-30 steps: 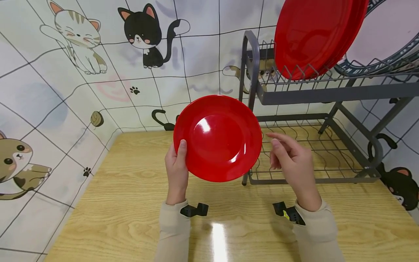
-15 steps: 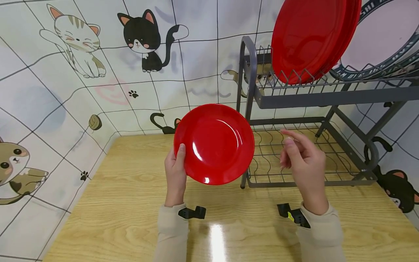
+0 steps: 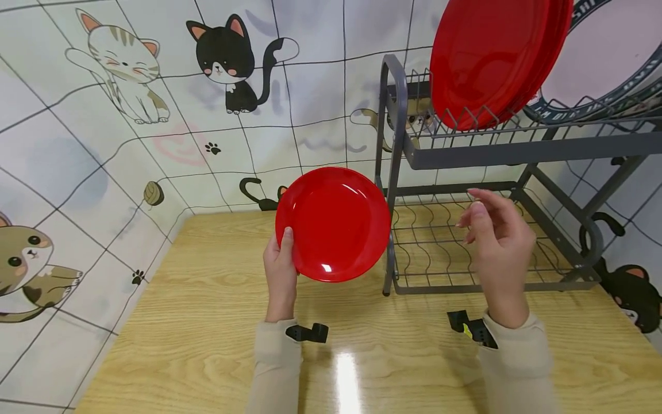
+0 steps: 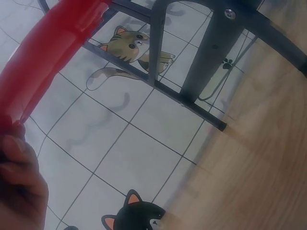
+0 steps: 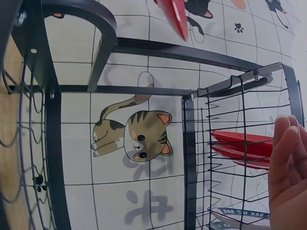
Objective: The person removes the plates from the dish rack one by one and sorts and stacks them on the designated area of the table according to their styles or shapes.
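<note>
A round red plate [image 3: 333,224] is held up facing me above the table by my left hand [image 3: 281,270]. The left thumb lies over the front of its left rim, and the other fingers are behind it, hidden in the head view. In the left wrist view the red plate [image 4: 50,60] appears edge-on above the hand [image 4: 21,179]. My right hand [image 3: 501,253], fingers loosely bent and holding nothing, hovers in front of the dish rack's lower tier, apart from the plate. The right wrist view shows that hand [image 5: 292,177] at the right edge.
A grey two-tier dish rack [image 3: 517,154] stands on the wooden table [image 3: 207,322] at the right. Its upper tier bears several upright red plates [image 3: 491,63] and pale plates with dark lettered rims [image 3: 602,57]. Behind runs a cat-patterned wall [image 3: 320,86].
My right hand has moved right and slightly up, away from the red plate. The plate has turned a little and looks narrower, with my left hand still gripping its left rim.
</note>
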`<state>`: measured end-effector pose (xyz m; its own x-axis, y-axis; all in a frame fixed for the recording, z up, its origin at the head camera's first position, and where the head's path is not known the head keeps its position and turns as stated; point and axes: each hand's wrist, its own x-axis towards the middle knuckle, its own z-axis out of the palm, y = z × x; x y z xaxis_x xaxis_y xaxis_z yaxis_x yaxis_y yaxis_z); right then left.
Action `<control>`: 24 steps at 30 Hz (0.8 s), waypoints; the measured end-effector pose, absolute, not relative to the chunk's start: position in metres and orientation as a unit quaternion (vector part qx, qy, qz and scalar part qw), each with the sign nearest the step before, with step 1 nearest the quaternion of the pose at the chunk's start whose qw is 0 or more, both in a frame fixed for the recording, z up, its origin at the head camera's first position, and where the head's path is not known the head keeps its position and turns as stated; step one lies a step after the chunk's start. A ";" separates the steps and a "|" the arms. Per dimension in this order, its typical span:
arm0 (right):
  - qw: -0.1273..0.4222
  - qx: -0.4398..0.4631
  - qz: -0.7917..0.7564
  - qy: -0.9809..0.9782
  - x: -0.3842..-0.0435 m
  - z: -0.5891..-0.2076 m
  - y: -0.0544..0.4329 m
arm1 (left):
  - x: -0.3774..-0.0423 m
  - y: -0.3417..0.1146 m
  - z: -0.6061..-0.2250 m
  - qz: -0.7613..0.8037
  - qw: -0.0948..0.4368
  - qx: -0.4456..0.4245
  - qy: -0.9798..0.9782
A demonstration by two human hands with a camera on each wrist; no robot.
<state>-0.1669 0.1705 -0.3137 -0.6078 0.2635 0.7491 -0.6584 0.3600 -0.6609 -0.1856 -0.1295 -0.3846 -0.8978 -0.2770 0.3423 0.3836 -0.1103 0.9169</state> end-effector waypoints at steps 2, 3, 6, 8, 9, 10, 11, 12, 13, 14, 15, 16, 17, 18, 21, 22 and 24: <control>0.423 0.138 0.546 -0.710 -0.167 -0.309 0.172 | -0.189 -0.131 -0.391 -0.748 0.220 -0.034 -0.625; 0.426 0.138 0.544 -0.710 -0.168 -0.307 0.173 | -0.191 -0.131 -0.394 -0.749 0.219 -0.029 -0.624; 0.435 0.134 0.543 -0.705 -0.168 -0.298 0.174 | -0.195 -0.132 -0.400 -0.749 0.217 -0.012 -0.626; 0.444 0.133 0.541 -0.702 -0.169 -0.292 0.176 | -0.196 -0.131 -0.402 -0.744 0.213 -0.001 -0.633; 0.448 0.134 0.540 -0.700 -0.170 -0.290 0.177 | -0.196 -0.131 -0.403 -0.741 0.212 0.004 -0.637; 0.452 0.135 0.538 -0.698 -0.170 -0.287 0.177 | -0.197 -0.130 -0.404 -0.738 0.210 0.010 -0.641; 0.456 0.135 0.537 -0.697 -0.171 -0.284 0.178 | -0.197 -0.130 -0.404 -0.735 0.208 0.015 -0.645; 0.460 0.135 0.533 -0.698 -0.171 -0.281 0.179 | -0.197 -0.129 -0.405 -0.732 0.205 0.021 -0.649; 0.465 0.134 0.525 -0.700 -0.171 -0.278 0.179 | -0.197 -0.129 -0.406 -0.730 0.204 0.027 -0.652; 0.470 0.133 0.518 -0.702 -0.172 -0.275 0.180 | -0.197 -0.129 -0.407 -0.730 0.203 0.032 -0.652; 0.474 0.133 0.511 -0.704 -0.172 -0.271 0.181 | -0.198 -0.128 -0.407 -0.731 0.201 0.036 -0.651; 0.478 0.133 0.505 -0.707 -0.172 -0.268 0.182 | -0.198 -0.128 -0.408 -0.733 0.200 0.039 -0.649; 0.480 0.133 0.497 -0.710 -0.172 -0.265 0.183 | -0.198 -0.128 -0.409 -0.734 0.198 0.041 -0.648; 0.483 0.134 0.488 -0.714 -0.172 -0.261 0.184 | -0.198 -0.128 -0.410 -0.736 0.197 0.044 -0.646; 0.492 0.139 0.460 -0.725 -0.174 -0.249 0.188 | -0.199 -0.128 -0.413 -0.732 0.198 0.054 -0.650; 0.496 0.141 0.451 -0.729 -0.174 -0.245 0.189 | -0.200 -0.128 -0.415 -0.728 0.197 0.061 -0.654; 0.505 0.142 0.421 -0.740 -0.175 -0.237 0.192 | -0.200 -0.128 -0.418 -0.720 0.197 0.074 -0.661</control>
